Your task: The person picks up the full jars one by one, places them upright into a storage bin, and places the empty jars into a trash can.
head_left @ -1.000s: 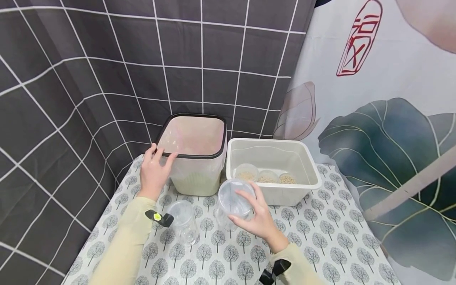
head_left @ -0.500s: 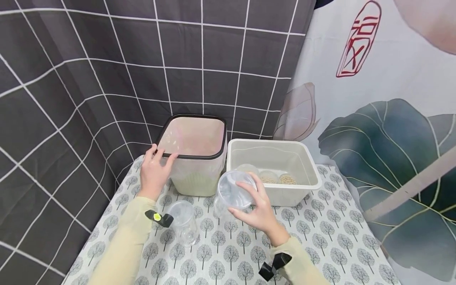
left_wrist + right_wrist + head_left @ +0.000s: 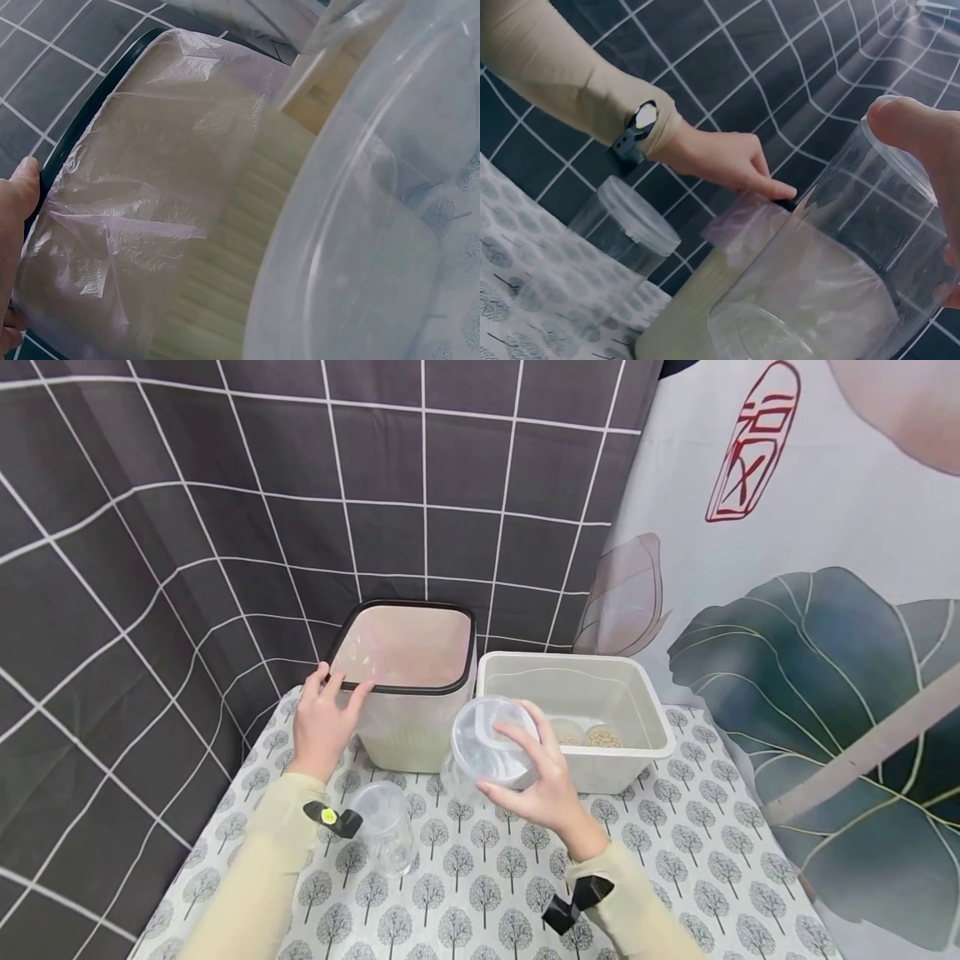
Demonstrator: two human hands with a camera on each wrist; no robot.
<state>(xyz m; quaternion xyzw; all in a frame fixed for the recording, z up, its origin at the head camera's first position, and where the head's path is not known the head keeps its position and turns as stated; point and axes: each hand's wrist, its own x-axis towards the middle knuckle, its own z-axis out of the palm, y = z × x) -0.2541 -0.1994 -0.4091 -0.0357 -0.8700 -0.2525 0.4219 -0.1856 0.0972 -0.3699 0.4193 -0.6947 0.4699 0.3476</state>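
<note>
My left hand (image 3: 318, 731) rests at the near left corner of a trash bin (image 3: 420, 691), its fingers bent over the black rim. A thin pinkish liner bag (image 3: 150, 172) hangs over the bin's outside. In my right hand (image 3: 542, 768) is a clear plastic jar (image 3: 817, 255) with a translucent lid, gripped between thumb and fingers around the lid end. The jar tilts, its base towards the bin's front, and looks empty. A second clear lidded jar (image 3: 386, 831) stands on the table beside my left wrist.
Right of the bin sits a white rectangular tub (image 3: 660, 727) holding small round containers (image 3: 603, 737) of pale beans or grains; the held jar hides part of it. A tree-print cloth (image 3: 487, 902) covers the table. Dark checked fabric (image 3: 382, 468) hangs close behind.
My right hand has lifted the jar up and slightly left, tilting it further, so its lid now covers one of the tub's containers. The left hand has stayed at the bin rim.
</note>
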